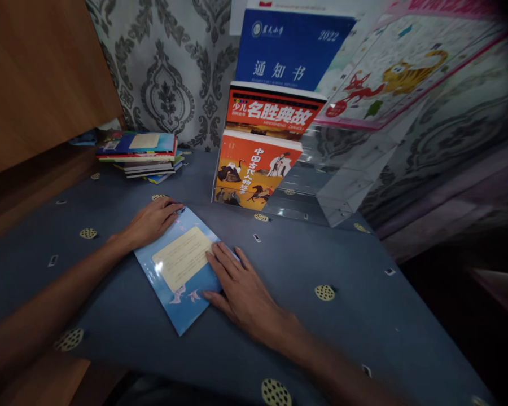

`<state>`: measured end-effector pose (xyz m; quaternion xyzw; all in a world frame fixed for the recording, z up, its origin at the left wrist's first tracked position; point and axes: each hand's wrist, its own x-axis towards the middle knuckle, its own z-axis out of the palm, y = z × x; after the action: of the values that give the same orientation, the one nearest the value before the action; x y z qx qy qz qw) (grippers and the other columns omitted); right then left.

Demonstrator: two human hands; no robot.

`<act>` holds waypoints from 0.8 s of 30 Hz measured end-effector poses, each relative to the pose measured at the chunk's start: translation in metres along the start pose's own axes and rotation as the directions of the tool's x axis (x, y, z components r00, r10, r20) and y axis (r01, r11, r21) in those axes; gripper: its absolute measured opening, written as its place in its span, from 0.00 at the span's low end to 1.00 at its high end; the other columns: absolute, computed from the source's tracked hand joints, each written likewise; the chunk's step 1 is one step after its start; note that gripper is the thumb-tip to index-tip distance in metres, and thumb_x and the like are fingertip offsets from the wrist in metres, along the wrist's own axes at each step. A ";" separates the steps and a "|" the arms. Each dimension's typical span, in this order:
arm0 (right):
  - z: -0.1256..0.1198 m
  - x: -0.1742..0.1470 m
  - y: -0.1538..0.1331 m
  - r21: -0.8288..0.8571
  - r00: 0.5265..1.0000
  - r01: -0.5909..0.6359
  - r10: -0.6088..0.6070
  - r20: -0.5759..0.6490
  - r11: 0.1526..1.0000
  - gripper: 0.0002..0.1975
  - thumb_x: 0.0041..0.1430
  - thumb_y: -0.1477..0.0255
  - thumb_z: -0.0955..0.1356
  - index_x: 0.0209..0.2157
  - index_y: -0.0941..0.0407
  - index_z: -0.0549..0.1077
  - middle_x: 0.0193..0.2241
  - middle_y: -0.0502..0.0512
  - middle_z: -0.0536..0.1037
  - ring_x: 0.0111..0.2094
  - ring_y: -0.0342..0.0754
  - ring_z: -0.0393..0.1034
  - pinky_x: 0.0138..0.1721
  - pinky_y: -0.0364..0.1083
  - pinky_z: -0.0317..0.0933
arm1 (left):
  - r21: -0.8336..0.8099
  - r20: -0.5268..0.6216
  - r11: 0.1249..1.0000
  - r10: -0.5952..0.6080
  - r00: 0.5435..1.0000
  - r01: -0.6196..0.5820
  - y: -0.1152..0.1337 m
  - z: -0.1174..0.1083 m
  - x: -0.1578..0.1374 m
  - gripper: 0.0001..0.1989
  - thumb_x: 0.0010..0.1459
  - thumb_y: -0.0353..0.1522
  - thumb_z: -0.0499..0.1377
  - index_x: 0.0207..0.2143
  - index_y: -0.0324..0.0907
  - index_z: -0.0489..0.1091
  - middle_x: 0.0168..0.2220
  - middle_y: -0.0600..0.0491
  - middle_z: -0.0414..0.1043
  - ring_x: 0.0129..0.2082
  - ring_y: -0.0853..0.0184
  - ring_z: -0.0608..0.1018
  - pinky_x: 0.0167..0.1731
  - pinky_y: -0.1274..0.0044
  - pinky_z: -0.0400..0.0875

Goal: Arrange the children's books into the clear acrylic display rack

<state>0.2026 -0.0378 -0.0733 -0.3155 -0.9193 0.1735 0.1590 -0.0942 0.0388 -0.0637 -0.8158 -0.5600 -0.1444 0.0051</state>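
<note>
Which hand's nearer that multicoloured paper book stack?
Left: the left hand rests in front of the stack; the right hand is farther, on the right side of the glossy blue rectangular book.

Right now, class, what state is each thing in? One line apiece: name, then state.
Light blue book: shut, lying flat
Left hand: resting at the book's far edge
Right hand: fingers spread, on the book
Book stack: lying flat, unevenly piled
Clear rack: standing, holding books
Orange book: shut, propped upright
Dark blue book: shut, propped upright
</note>
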 end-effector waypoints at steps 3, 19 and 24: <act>-0.004 -0.001 0.005 -0.006 1.000 -0.019 0.019 0.022 1.000 0.33 0.71 0.57 0.63 0.70 0.58 0.56 0.69 0.66 0.59 0.72 0.60 0.47 0.70 0.67 0.45 | 0.139 0.027 0.988 -0.072 0.997 0.068 0.009 -0.009 -0.003 0.24 0.69 0.40 0.44 0.58 0.41 0.71 0.50 0.43 0.73 0.49 0.54 0.76 0.44 0.67 0.73; -0.018 0.017 0.009 -0.113 0.988 -0.115 0.102 -0.112 0.987 0.16 0.69 0.72 0.63 0.56 0.54 0.73 0.63 0.62 0.70 0.68 0.61 0.57 0.68 0.68 0.50 | 0.204 0.001 0.978 0.041 0.999 -0.041 0.042 -0.022 -0.006 0.21 0.68 0.39 0.44 0.35 0.41 0.75 0.36 0.46 0.76 0.39 0.58 0.78 0.32 0.73 0.66; 0.011 0.064 -0.045 -0.085 0.990 0.109 -0.101 0.097 0.990 0.29 0.71 0.62 0.64 0.61 0.71 0.65 0.66 0.75 0.63 0.71 0.62 0.49 0.70 0.62 0.48 | -0.030 0.003 0.999 0.030 1.000 -0.030 0.023 -0.019 -0.002 0.21 0.65 0.41 0.46 0.35 0.42 0.75 0.33 0.49 0.74 0.36 0.60 0.76 0.38 0.72 0.69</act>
<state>0.1261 -0.0332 -0.0526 -0.2651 -0.9479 0.1377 0.1108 -0.0785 0.0249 -0.0421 -0.8243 -0.5455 -0.1514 -0.0061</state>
